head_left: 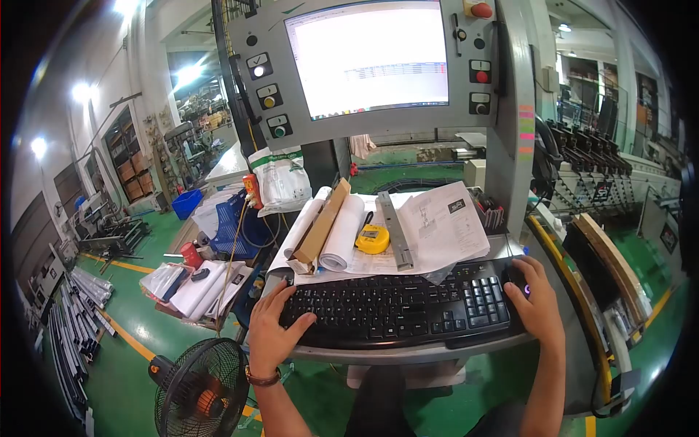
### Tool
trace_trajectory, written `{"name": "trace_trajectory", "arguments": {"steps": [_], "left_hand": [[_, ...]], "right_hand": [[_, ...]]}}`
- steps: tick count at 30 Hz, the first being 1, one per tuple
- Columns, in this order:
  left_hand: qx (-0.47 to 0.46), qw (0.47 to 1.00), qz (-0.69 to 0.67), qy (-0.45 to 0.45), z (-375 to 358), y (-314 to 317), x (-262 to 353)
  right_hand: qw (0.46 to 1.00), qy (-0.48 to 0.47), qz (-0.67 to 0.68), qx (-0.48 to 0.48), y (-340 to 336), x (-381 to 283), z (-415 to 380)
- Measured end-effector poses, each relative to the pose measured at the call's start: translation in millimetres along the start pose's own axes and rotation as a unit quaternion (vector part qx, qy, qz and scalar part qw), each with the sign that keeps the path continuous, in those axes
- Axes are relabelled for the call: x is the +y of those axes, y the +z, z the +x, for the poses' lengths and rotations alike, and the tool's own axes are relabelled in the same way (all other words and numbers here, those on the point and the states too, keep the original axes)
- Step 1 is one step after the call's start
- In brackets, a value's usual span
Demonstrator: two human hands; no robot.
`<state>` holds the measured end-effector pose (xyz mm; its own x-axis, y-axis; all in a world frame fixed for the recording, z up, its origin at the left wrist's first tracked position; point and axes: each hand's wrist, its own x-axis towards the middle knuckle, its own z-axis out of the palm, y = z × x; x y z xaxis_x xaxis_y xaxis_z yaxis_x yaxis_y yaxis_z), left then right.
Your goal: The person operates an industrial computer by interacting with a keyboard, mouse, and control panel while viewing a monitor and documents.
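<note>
A black keyboard (393, 309) lies along the front of a metal shelf. At its left end rests my left hand (273, 324), thumb spread over the keys and the other fingers stretched forward along the edge. Just past the number pad, my right hand (537, 298) is curved over a dark computer mouse (518, 275), thumb on its near side; a small purple light shows there. Above the keyboard, a control panel (368, 62) carries a bright screen (368, 54), its text too washed out to read.
Behind the keyboard lie rolled papers (342, 233), a long cardboard piece (322, 222), a yellow tape measure (373, 239), a metal bar (395, 231) and printed drawings (444, 226). A black fan (204, 390) stands low at left. Boards (611, 262) lean at right.
</note>
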<state>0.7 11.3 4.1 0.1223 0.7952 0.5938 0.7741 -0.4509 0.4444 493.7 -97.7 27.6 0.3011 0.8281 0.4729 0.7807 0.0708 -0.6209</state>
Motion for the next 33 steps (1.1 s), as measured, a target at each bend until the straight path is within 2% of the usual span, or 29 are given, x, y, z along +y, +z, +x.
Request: {"name": "trace_trajectory", "arguments": {"steps": [22, 28, 33], "left_hand": [[0.0, 1.0, 0.009, 0.012, -0.1, -0.7, -0.2], [-0.001, 1.0, -0.012, -0.013, -0.2, 0.3, -0.1], [0.004, 1.0, 0.012, 0.011, 0.0, -1.0, 1.1]], "right_hand": [[1.0, -0.011, 0.0, 0.007, 1.8, 3.0, 0.2], [1.0, -0.004, -0.003, 0.003, 1.2, 2.2, 0.2], [1.0, -0.013, -0.004, 0.005, 1.5, 3.7, 0.2]]}}
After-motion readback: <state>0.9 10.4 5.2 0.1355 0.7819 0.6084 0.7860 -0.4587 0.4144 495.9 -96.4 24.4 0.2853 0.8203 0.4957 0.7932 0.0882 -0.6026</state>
